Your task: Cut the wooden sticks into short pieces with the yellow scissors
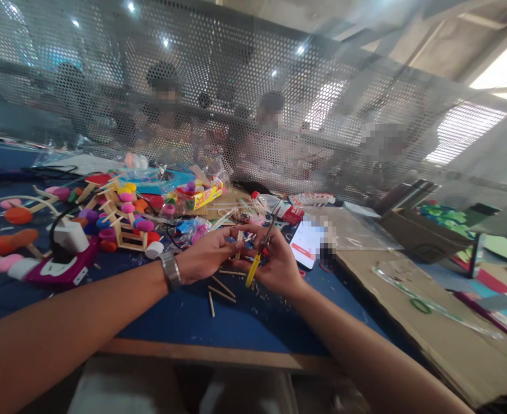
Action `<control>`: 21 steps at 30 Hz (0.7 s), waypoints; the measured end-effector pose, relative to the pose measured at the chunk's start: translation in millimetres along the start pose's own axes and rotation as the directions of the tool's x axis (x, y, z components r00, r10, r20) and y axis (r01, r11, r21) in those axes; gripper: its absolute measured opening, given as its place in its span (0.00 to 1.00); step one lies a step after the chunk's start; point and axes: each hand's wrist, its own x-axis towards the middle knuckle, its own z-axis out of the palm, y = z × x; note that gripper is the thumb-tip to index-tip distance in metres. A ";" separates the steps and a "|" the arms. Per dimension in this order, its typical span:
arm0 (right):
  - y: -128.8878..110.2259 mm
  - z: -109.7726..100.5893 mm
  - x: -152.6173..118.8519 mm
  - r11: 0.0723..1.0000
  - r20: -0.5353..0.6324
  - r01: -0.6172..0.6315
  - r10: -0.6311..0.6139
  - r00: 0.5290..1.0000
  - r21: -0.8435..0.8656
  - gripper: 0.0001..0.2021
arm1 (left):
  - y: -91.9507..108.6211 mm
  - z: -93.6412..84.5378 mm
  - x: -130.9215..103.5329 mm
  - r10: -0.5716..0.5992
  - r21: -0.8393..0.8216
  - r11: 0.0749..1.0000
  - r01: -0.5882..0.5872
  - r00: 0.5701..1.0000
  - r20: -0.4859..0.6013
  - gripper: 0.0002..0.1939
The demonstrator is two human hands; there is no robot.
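Near the middle of the blue table, my left hand [210,253], with a metal watch [170,270] on its wrist, pinches short wooden sticks [239,244]. My right hand [279,267] is close beside it, its fingertips by the same sticks. Yellow-handled scissors [253,270] rest in the right hand, their dark blades pointing up and away; the fingers partly cover them. Several loose sticks [222,288] and tiny light scraps lie on the table just below the hands.
To the left stand stick frames [128,230] with coloured pompoms and a purple power strip [66,267] with a white plug. Behind the hands lie a plastic bottle [279,207] and a lit phone [307,241]. Cardboard [391,299] covers the right side; a perforated screen [236,86] rises behind.
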 end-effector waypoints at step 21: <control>-6.6 -2.1 3.7 0.996 0.014 0.084 -0.084 0.996 -0.029 0.22 | 0.9 -7.0 0.4 -0.009 0.216 0.975 0.048 0.984 -0.177 0.15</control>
